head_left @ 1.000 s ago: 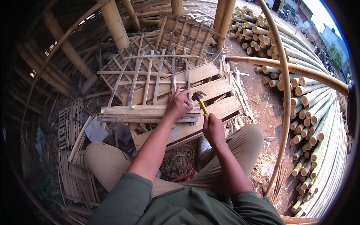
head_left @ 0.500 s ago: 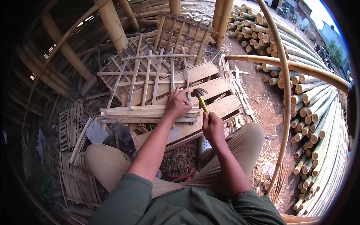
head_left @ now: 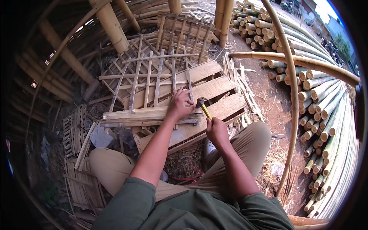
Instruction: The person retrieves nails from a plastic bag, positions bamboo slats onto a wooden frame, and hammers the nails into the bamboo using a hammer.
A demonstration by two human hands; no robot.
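Observation:
My right hand is wrapped round the yellow handle of a claw hammer. The hammer's dark head is low, close beside the fingertips of my left hand. That hand rests at the right end of a stack of bamboo strips, thumb and forefinger pinched together; whatever they hold is too small to make out. Upright slats run away from the stack and join crosswise strips, forming a bamboo lattice frame. Beneath it lies a low platform of wooden planks.
Another lattice panel leans behind. Small slatted panels lie at the left. Bamboo posts stand at the back, and a curved pole rises on my right. Cut bamboo poles are piled beyond it.
The hammer head has dropped closer to the fingertips of my left hand. My left hand stays in nearly the same spot on the strips. The view has shifted slightly.

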